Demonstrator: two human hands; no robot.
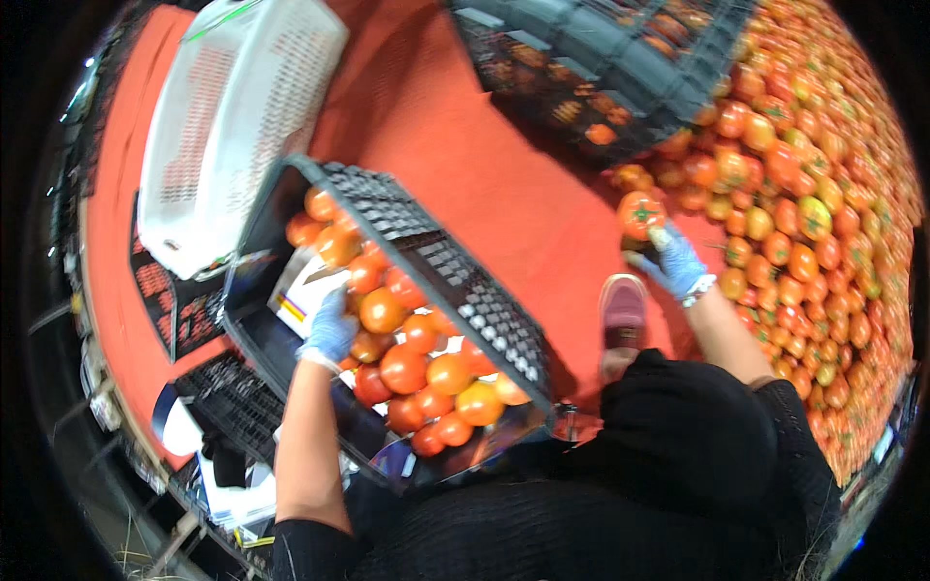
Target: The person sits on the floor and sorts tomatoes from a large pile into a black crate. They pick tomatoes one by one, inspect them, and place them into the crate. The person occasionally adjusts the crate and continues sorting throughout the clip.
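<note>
My left hand (328,327), in a blue glove, reaches inside a dark plastic crate (429,272) and rests against the tomatoes (403,369) there; whether its fingers grip one is unclear. The crate is partly filled and lined with printed paper. On the right, my right hand (672,261), also gloved in blue, holds a red tomato (641,215) with a green star-shaped mark, over the red cloth beside the large tomato pile (792,240). Something darker shows under that tomato, too blurred to name.
A white perforated crate (240,131) stands at upper left, with low black crates (174,305) below it. Another dark crate (581,65) with tomatoes lies at the top, next to the pile. Red cloth (465,181) covers the ground. A shoe (623,312) stands near my right hand.
</note>
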